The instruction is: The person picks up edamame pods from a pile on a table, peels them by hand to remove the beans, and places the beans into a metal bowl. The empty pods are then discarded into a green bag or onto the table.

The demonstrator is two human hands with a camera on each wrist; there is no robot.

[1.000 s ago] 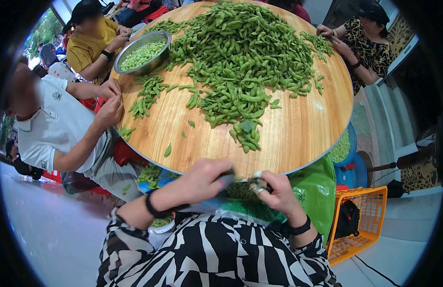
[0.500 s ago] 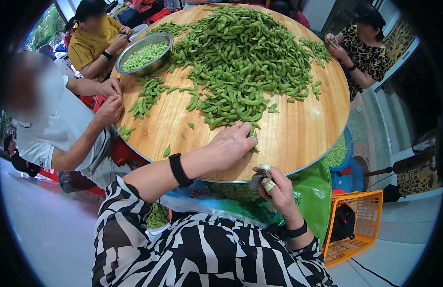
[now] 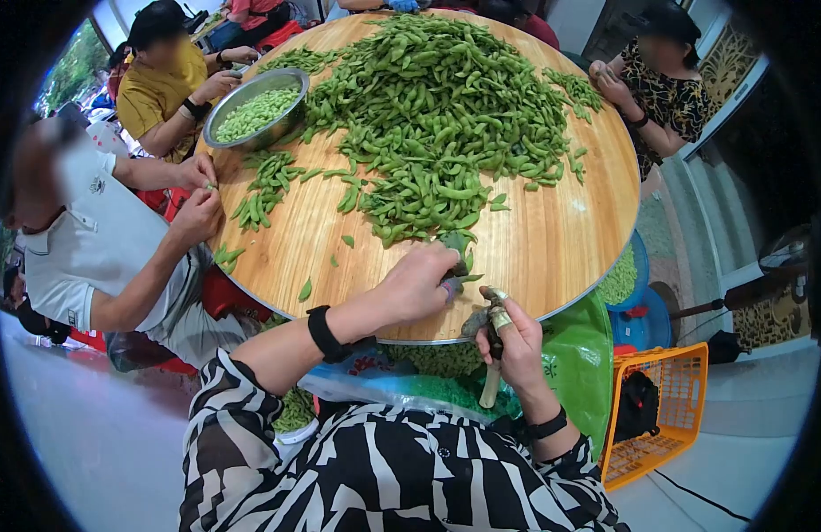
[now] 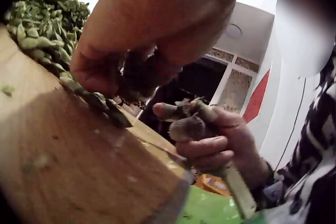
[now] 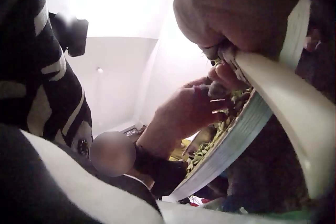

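Observation:
At the near tip of the edamame pile [image 3: 446,115], my left hand [image 3: 415,285] reaches down with bent fingers. It pinches an edamame pod [image 3: 471,277] that sticks out beside the thumb; its fingertips carry dark coverings. To the right, just over the table's near edge, my right hand [image 3: 519,344] grips a tool with a long pale handle [image 3: 490,387]. That handle [image 5: 286,111] runs out below the fist, while its working end is hidden in the fingers. Greyish wraps [image 4: 188,128] cover some right fingertips.
The round wooden table [image 3: 552,257] bears a steel bowl [image 3: 282,124] of shelled beans at far left. Below its edge hangs a green plastic bag [image 3: 574,363]. An orange crate [image 3: 685,399] and blue basins [image 3: 645,319] stand at right. Several people sit around.
From beside the right hand, my left hand has gone forward to the pods, then drawn slightly back with a pod. My right hand has turned, showing the pale handle below it.

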